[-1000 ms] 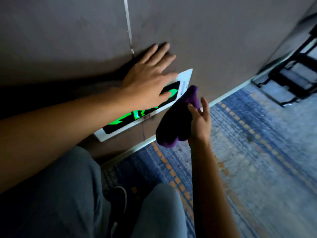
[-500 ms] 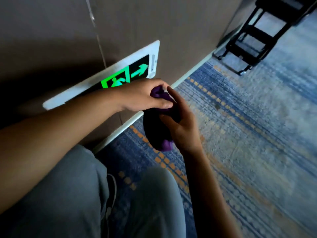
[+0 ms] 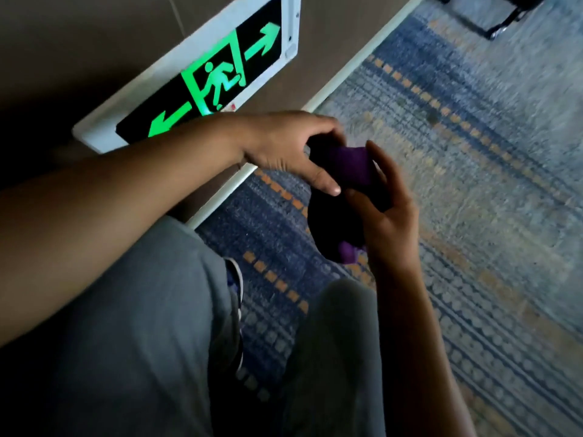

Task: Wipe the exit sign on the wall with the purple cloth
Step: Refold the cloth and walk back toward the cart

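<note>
Purple cloth (image 3: 350, 167): soft, matt fabric. Exit sign (image 3: 202, 80): smooth white plastic frame, glossy black face with lit green symbols. Wall (image 3: 94, 42): matt brown panels. Carpet (image 3: 473, 184): woven, rough-textured pile. Trousers (image 3: 142, 342): matt grey cloth.

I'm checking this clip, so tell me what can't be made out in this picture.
- Head view: exit sign, its lower left corner hidden by the left hand's forearm.
- Purple cloth: bunched between left hand and right hand, its folds dark.
- Black frame: cut by top edge.
</note>
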Demonstrator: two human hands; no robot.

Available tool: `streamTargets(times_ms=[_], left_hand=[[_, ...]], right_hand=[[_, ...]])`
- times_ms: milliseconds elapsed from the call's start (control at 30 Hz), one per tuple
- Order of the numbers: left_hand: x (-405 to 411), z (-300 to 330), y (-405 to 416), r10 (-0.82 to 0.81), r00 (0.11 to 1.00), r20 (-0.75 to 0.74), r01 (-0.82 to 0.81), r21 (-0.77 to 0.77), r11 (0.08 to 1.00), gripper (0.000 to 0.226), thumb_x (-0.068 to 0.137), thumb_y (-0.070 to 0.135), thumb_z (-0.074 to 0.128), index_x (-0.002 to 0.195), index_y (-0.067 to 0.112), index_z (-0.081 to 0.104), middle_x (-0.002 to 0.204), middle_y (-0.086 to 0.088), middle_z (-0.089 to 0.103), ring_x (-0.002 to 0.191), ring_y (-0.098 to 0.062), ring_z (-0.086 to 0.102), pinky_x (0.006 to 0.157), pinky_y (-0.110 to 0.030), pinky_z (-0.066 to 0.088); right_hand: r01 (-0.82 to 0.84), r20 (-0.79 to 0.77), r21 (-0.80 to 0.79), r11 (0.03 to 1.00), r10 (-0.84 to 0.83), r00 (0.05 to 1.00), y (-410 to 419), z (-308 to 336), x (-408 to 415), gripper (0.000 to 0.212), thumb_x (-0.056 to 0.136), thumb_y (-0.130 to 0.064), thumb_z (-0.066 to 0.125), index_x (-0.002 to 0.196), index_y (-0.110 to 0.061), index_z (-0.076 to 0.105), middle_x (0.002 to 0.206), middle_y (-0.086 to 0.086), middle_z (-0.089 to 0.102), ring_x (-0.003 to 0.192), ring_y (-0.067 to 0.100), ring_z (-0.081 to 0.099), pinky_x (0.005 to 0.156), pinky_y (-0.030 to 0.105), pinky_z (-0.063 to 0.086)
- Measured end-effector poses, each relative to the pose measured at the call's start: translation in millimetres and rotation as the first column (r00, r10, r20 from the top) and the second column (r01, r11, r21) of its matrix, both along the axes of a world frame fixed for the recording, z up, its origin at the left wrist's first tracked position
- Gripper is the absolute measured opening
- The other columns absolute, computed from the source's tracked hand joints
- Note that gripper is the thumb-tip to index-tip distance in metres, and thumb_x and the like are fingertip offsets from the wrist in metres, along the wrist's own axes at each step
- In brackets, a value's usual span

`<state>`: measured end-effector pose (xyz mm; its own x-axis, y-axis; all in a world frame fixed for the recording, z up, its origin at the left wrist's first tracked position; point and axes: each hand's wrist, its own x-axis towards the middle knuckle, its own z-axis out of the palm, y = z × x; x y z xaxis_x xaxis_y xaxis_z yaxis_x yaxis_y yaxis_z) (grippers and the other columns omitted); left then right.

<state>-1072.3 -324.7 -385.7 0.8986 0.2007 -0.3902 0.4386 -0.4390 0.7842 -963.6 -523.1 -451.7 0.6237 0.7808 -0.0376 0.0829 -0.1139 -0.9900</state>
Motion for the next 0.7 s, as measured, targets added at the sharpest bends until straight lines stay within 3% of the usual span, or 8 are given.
streamTargets(times_ms=[33, 133, 200, 267, 367, 433, 533, 700], left_hand=[[0, -2, -1, -0.002, 1.000, 0.008, 0.003, -0.039, 0.999, 0.066, 0.072, 0.038, 0.090, 0.130, 0.024, 0.060, 0.107, 0.013, 0.069, 0.094, 0.010, 0.066, 0.079, -0.008, 0.052], [-3, -2, -11, 0.014, 1.000, 0.026, -0.012, -0.082, 0.997, 0.067, 0.073, 0.041, 0.088, 0.133, 0.031, 0.061, 0.108, -0.005, 0.072, 0.103, -0.018, 0.071, 0.088, -0.033, 0.061], [-6, 4, -22, 0.008, 1.000, 0.022, -0.006, -0.090, 0.996, 0.057, 0.074, 0.053, 0.087, 0.126, 0.044, 0.065, 0.102, 0.014, 0.074, 0.096, -0.005, 0.071, 0.085, -0.024, 0.058], [-6, 18, -37, 0.006, 1.000, -0.018, -0.008, -0.083, 0.997, 0.054, 0.074, 0.063, 0.080, 0.124, 0.055, 0.063, 0.109, 0.030, 0.072, 0.102, 0.012, 0.066, 0.090, -0.013, 0.052], [-10, 38, -69, 0.040, 0.999, 0.017, -0.039, -0.047, 0.998, 0.059, 0.080, 0.057, 0.078, 0.135, 0.043, 0.063, 0.125, 0.023, 0.069, 0.111, 0.019, 0.061, 0.097, -0.011, 0.050], [-13, 55, -99, 0.072, 0.997, 0.017, -0.070, -0.098, 0.993, 0.050, 0.088, 0.040, 0.079, 0.135, 0.032, 0.066, 0.124, 0.014, 0.072, 0.111, 0.009, 0.066, 0.097, -0.020, 0.053], [-16, 94, -136, 0.075, 0.997, -0.007, -0.075, -0.139, 0.987, 0.034, 0.095, 0.029, 0.073, 0.127, 0.017, 0.074, 0.108, -0.001, 0.080, 0.101, -0.009, 0.075, 0.085, -0.034, 0.058], [-5, 182, -180, 0.147, 0.989, 0.030, -0.141, -0.158, 0.977, 0.021, 0.095, 0.027, 0.075, 0.113, 0.017, 0.078, 0.087, 0.008, 0.076, 0.077, 0.002, 0.070, 0.070, -0.022, 0.055]], right_hand=[[-0.010, -0.004, -0.033, 0.999, 0.010, 1.000, -3, 3, -4, 0.062, 0.087, -0.006, 0.068, 0.142, -0.031, 0.055, 0.141, 0.006, 0.064, 0.131, 0.022, 0.061, 0.113, 0.050, 0.048], [-0.029, 0.001, -0.139, 0.990, 0.030, 1.000, -13, 20, -15, 0.066, 0.087, -0.001, 0.068, 0.147, -0.021, 0.052, 0.142, 0.006, 0.064, 0.131, 0.017, 0.061, 0.114, 0.043, 0.048], [-0.013, -0.016, -0.196, 0.981, 0.010, 1.000, -25, 38, -19, 0.068, 0.086, -0.003, 0.071, 0.147, -0.026, 0.052, 0.140, 0.002, 0.066, 0.129, 0.013, 0.062, 0.112, 0.040, 0.050], [0.036, -0.001, -0.256, 0.966, -0.037, 0.999, -41, 57, -23, 0.069, 0.086, -0.004, 0.071, 0.147, -0.029, 0.053, 0.141, -0.004, 0.064, 0.130, 0.010, 0.061, 0.112, 0.041, 0.049], [0.050, -0.012, -0.322, 0.945, -0.057, 0.998, -64, 90, -33, 0.075, 0.083, -0.005, 0.070, 0.151, -0.029, 0.049, 0.144, -0.006, 0.059, 0.131, 0.011, 0.059, 0.111, 0.041, 0.049], [0.070, 0.002, -0.328, 0.942, -0.073, 0.997, -83, 120, -37, 0.079, 0.080, -0.010, 0.070, 0.151, -0.036, 0.044, 0.144, -0.011, 0.055, 0.132, 0.011, 0.057, 0.112, 0.040, 0.048], [0.091, 0.025, -0.353, 0.931, -0.088, 0.996, -114, 167, -38, 0.080, 0.077, -0.011, 0.070, 0.148, -0.040, 0.045, 0.140, -0.015, 0.056, 0.130, 0.008, 0.058, 0.111, 0.036, 0.049], [0.180, 0.016, -0.387, 0.904, -0.189, 0.982, -159, 245, -34, 0.069, 0.083, -0.013, 0.078, 0.144, -0.032, 0.054, 0.135, -0.007, 0.065, 0.117, 0.007, 0.067, 0.101, 0.037, 0.057]])
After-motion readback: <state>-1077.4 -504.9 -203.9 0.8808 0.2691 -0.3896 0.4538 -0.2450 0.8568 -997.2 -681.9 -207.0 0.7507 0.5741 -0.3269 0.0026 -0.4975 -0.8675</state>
